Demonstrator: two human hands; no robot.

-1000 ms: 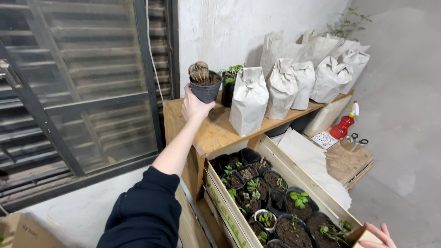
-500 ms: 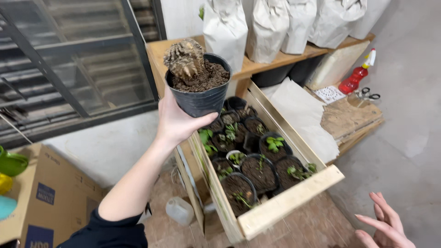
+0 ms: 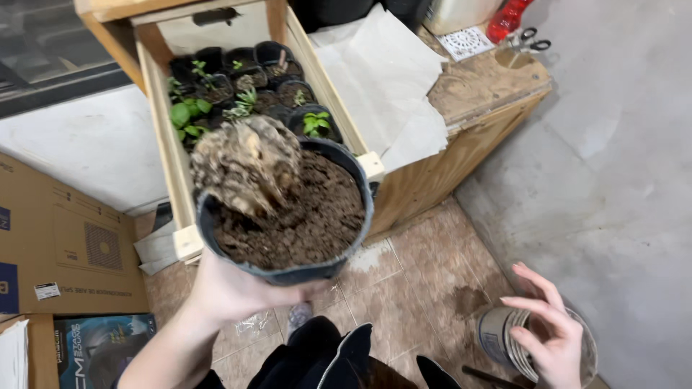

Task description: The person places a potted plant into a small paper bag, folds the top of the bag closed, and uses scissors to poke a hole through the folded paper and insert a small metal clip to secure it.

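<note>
The left hand (image 3: 231, 288) holds a black pot (image 3: 288, 216) from underneath, at the centre of the frame, fingers wrapped round its lower wall. The pot is full of dark soil, and a dried-up, pale brown plant (image 3: 246, 164) leans toward its upper-left rim.

At the lower right, the right hand (image 3: 551, 335) rests on a round tin (image 3: 504, 338) that stands on the tiled floor (image 3: 425, 281); its fingers are spread and curved loosely over the tin's rim, not closed round it.

Behind the pot, in the upper middle of the frame, a wooden crate (image 3: 169, 137) holds rows of small black pots with green seedlings (image 3: 184, 115). To the right of the crate, crumpled paper (image 3: 382, 79) lies on a low wooden surface (image 3: 483, 83). At the top right, scissors (image 3: 530, 39) and a red bottle (image 3: 507, 18) lie on it. Cardboard boxes (image 3: 58, 238) fill the lower left.
</note>
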